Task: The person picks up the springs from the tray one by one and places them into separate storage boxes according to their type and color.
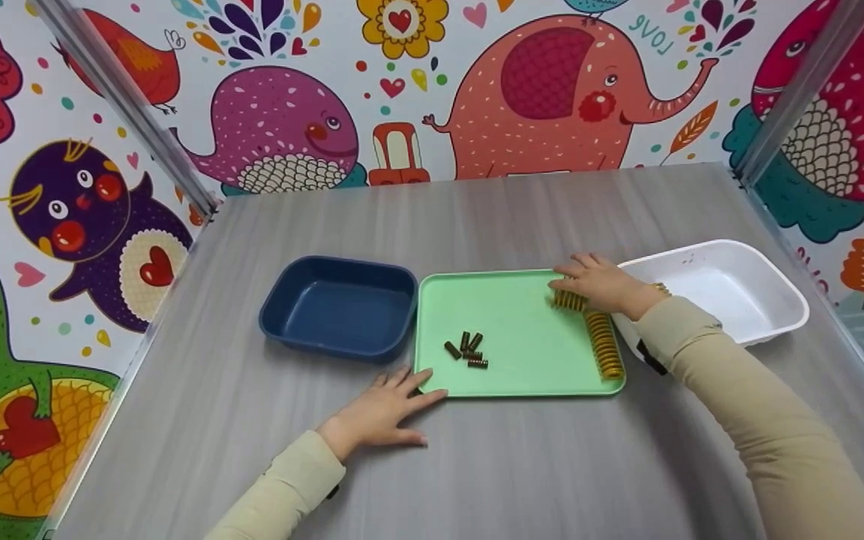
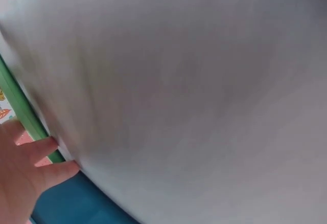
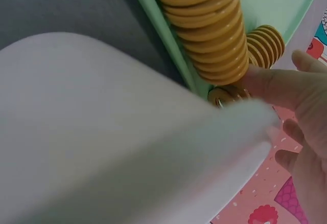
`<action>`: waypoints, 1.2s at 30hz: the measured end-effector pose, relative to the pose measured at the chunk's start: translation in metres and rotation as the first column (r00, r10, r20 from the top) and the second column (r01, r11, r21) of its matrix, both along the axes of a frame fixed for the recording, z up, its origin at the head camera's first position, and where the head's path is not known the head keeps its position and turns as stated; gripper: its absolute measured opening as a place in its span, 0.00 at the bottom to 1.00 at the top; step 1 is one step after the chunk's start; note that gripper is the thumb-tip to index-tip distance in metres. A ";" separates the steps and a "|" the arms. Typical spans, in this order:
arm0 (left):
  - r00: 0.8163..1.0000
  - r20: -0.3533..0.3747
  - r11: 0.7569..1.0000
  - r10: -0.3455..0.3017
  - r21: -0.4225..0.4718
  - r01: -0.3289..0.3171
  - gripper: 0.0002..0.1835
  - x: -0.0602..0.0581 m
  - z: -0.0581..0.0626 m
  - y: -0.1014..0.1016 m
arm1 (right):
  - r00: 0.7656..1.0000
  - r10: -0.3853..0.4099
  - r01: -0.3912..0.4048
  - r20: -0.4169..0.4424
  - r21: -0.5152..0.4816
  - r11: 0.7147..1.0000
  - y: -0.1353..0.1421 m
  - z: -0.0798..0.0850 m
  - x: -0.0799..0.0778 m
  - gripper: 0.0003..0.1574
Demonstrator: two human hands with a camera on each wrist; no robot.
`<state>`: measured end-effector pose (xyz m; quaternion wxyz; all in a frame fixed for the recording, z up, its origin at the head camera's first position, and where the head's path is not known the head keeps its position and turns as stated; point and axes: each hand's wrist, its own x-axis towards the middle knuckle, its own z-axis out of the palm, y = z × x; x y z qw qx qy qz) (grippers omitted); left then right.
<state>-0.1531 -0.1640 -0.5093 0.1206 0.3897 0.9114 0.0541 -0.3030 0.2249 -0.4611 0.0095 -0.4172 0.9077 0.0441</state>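
My left hand (image 1: pixel 383 409) lies at the front left corner of the light green tray (image 1: pixel 522 382), fingers spread and fingertips on its rim. In the left wrist view its fingers touch the green edge. My right hand (image 1: pixel 604 285) reaches over the tray's back right corner, above a yellow coil spring (image 1: pixel 568 301). A long yellow coil spring (image 1: pixel 604 346) lies along the tray's right side. In the right wrist view a finger touches the large yellow spring near its end, with smaller yellow springs beside it. Several small dark springs (image 1: pixel 469 350) lie left on the tray.
A dark blue bin (image 1: pixel 338 309) stands left of the tray. On the right, a white bin (image 1: pixel 732 292) stands close to the tray, partly under my right forearm. Behind the grey table (image 1: pixel 492 217) rises a printed wall, with metal posts (image 1: pixel 128 112) at its corners.
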 end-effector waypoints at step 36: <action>1.000 -0.012 1.000 -0.016 -0.006 0.016 0.38 0.000 0.002 0.000 | 0.971 0.105 -0.052 0.214 -0.237 0.970 -0.009 -0.013 -0.001 0.36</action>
